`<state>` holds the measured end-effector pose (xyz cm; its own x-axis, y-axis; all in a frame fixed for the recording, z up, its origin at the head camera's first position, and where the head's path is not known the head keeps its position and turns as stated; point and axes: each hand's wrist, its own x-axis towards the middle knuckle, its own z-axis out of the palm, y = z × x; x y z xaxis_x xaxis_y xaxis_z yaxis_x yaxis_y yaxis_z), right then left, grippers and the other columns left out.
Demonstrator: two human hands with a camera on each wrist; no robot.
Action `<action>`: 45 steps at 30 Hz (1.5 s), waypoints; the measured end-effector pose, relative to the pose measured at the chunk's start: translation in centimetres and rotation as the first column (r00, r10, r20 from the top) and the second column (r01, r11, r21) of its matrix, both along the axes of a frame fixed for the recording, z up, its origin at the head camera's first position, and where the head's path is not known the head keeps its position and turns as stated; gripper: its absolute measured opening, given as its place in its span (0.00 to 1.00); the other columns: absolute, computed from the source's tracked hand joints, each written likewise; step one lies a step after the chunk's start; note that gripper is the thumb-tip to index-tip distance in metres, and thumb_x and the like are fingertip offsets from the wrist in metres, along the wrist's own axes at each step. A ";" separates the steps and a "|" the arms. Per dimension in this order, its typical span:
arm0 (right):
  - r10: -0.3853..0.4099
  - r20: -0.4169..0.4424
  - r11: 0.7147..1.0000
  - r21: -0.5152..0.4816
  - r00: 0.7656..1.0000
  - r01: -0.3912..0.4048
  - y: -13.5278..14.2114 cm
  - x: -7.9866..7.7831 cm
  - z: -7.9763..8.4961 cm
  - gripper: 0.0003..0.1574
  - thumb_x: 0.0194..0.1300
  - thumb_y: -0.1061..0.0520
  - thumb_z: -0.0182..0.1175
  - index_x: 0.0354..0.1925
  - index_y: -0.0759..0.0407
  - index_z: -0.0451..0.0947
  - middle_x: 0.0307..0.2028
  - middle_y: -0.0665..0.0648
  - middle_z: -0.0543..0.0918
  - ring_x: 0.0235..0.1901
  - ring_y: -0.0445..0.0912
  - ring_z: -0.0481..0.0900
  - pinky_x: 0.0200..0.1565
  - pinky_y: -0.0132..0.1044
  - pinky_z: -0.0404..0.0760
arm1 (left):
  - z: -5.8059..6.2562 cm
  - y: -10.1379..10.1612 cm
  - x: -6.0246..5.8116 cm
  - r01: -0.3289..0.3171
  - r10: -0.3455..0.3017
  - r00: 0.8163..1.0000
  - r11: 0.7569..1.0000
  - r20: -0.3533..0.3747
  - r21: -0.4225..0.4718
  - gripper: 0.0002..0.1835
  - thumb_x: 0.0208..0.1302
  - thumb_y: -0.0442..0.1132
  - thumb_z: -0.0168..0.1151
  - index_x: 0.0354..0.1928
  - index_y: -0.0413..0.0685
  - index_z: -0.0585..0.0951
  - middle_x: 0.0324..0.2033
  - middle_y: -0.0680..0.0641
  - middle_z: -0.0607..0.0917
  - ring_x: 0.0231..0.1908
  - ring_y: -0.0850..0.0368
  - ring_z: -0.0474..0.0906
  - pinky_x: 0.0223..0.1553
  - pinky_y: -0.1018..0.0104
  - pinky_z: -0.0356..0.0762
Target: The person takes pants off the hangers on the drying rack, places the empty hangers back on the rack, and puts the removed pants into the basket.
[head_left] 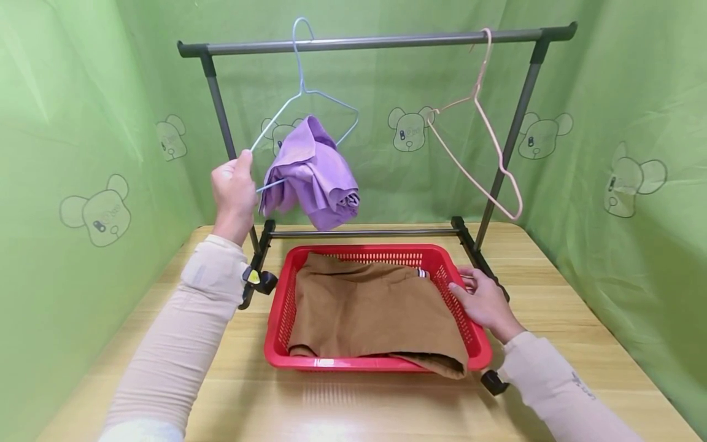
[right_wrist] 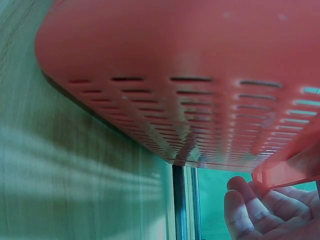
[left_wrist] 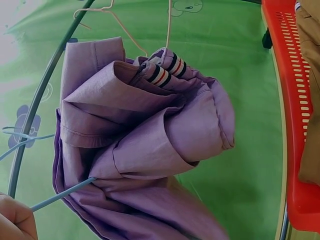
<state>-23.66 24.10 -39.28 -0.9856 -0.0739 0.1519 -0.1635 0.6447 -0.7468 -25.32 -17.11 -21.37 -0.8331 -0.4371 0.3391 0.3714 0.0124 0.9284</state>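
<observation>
My left hand (head_left: 234, 187) grips the left corner of a light blue wire hanger (head_left: 301, 73), whose hook is at the rack's top bar. Draped in a bundle over the hanger's lower bar is a purple garment (head_left: 317, 172). Striped trim (left_wrist: 167, 70) shows on its folds in the left wrist view. At the right side of a red plastic basket (head_left: 364, 365), my right hand (head_left: 486, 301) holds the rim, thumb on top and fingers (right_wrist: 260, 207) curled below it. A brown folded garment (head_left: 375, 310) lies in the basket, one corner over the front rim.
A metal garment rack (head_left: 386, 41) stands at the back of the wooden table (head_left: 563, 368). From its right end hangs a pink wire hanger (head_left: 499, 144). Green cloth (head_left: 386, 202) with bear drawings encloses the back and sides.
</observation>
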 end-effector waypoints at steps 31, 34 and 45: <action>0.002 -0.028 1.000 -0.009 1.000 -0.002 -0.2 0.1 0.0 0.32 0.72 0.52 0.55 0.65 0.71 0.62 0.55 0.75 0.75 0.53 0.64 0.77 0.51 0.53 0.79 | 0.6 0.0 0.8 0.021 -0.018 0.999 0.997 -0.044 0.073 0.25 0.73 0.45 0.53 0.15 0.51 0.64 0.10 0.56 0.61 0.09 0.64 0.55 0.09 0.73 0.52; 0.001 -0.026 1.000 -0.012 1.000 -0.001 -0.2 0.1 0.0 0.32 0.72 0.52 0.55 0.65 0.71 0.62 0.55 0.75 0.75 0.53 0.64 0.77 0.51 0.53 0.78 | 0.6 0.0 0.9 0.022 -0.019 0.999 0.997 -0.047 0.067 0.25 0.73 0.45 0.53 0.15 0.51 0.64 0.10 0.56 0.61 0.09 0.64 0.55 0.10 0.73 0.52; 0.008 -0.027 1.000 -0.009 1.000 -0.008 -0.1 0.1 0.0 0.32 0.73 0.51 0.54 0.65 0.71 0.62 0.55 0.75 0.75 0.54 0.65 0.76 0.52 0.54 0.77 | 0.3 -0.1 1.3 0.046 -0.042 0.998 0.996 -0.055 0.082 0.24 0.74 0.45 0.52 0.15 0.51 0.65 0.09 0.57 0.62 0.09 0.64 0.54 0.10 0.74 0.51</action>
